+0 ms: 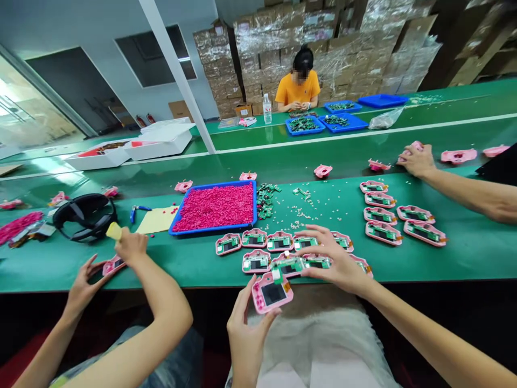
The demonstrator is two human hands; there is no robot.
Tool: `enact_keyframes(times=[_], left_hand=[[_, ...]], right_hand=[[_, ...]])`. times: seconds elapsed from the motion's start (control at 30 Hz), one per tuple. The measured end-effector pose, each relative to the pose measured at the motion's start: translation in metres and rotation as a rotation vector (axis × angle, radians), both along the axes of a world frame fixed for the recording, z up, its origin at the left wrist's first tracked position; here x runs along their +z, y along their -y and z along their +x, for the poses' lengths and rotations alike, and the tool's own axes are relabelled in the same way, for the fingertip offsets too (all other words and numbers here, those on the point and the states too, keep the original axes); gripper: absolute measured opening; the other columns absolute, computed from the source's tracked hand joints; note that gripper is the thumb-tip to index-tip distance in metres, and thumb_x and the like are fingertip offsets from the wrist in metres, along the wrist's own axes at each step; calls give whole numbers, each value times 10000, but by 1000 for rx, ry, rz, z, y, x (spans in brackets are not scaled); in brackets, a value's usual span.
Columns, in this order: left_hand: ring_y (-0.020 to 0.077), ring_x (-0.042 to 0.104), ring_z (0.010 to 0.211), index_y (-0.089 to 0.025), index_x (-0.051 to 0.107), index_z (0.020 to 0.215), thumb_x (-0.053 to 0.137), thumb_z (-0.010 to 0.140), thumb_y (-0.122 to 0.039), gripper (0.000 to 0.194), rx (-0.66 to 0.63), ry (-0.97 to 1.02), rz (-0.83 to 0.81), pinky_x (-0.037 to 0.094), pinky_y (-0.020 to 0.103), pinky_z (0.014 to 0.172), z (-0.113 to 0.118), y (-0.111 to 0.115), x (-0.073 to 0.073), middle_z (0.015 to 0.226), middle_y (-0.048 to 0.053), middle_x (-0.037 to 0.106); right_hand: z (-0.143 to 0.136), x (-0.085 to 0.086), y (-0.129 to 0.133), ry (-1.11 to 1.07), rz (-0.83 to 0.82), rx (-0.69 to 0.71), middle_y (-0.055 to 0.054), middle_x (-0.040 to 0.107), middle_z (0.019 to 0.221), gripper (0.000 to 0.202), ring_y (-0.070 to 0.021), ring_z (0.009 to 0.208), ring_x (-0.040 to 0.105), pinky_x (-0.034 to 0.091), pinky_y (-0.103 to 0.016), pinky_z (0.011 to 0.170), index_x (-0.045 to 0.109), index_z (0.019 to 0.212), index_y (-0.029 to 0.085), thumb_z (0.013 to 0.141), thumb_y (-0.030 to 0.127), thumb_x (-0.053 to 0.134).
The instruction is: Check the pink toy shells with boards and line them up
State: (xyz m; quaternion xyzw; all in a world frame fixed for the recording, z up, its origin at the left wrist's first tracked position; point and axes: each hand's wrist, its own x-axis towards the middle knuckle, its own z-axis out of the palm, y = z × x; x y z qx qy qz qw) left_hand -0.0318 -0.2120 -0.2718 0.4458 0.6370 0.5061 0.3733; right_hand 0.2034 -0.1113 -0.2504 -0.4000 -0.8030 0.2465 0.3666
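My left hand (248,323) grips a pink handheld-console shell (258,306) by its edges, just off the table's front edge. A dark screen (273,292) and dark pink buttons (259,299) show in it. My right hand (333,258) has thumb and fingertips pinched on a green circuit board (288,266), which is blurred and hangs just above the shell. Behind and under my right hand, pink shells fitted with green boards (256,261) lie in two rows on the green table. Some of them are partly hidden by my fingers.
A blue tray (173,230) full of pink buttons stands beyond the rows. Loose circuit boards (265,199) and small white bits lie beside it. Co-workers' hands (131,245) work at left and another hand (418,160) at right. More filled shells (383,233) lie at right.
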Motion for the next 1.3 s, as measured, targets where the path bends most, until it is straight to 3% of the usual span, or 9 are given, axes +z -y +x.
enact_keyframes(times=[0.1,0.2,0.43,0.63,0.97,1.17,1.3], left_hand=[[297,643,1158,-223,651,1241,832,598,-509,727,9,7,24,535,383,997,9,-1,9,1234,93,698],[300,646,1161,-218,647,1249,837,602,-491,727,-5,-19,20,533,390,1008,12,2,15,1244,95,700],[307,649,1157,-200,633,1271,841,604,-477,752,-81,-66,-29,530,392,1012,10,7,24,1242,97,701],[292,670,1117,-180,581,1330,856,586,-470,845,-168,121,-62,557,335,956,10,9,30,1240,114,697],[272,703,1050,-189,546,1345,855,618,-405,820,-290,459,-114,575,300,888,12,5,15,1154,130,738],[259,730,951,-176,455,1403,820,663,-425,862,-284,418,-175,592,309,812,15,7,18,1095,130,752],[235,692,1062,-206,383,1456,741,751,-442,825,-333,325,-203,558,303,898,15,7,28,1228,102,703]], right_hand=[[-17,1,34,-13,-37,44,-54,559,1380,249,-317,1407,299,340,-563,1110,718,1038,303,815,412,733],[-22,-3,46,-12,-24,30,-60,586,1349,234,-319,1401,313,336,-568,1112,710,1052,296,833,377,718],[-21,-1,51,-33,69,-9,-70,629,1296,250,-323,1367,381,373,-555,1096,716,1061,294,819,356,729],[-18,1,53,-50,94,25,-66,660,1243,272,-326,1346,410,403,-538,1076,733,1057,319,790,362,759],[-21,-9,61,-85,80,-22,-55,687,1186,259,-302,1273,478,455,-498,1035,721,1055,303,800,333,753],[-21,-8,59,-121,112,-9,-62,703,1151,276,-298,1245,506,441,-504,1045,715,1090,302,817,323,741],[-21,-9,56,-120,112,27,-58,714,1126,279,-288,1232,525,434,-509,1051,708,1105,307,827,323,733]])
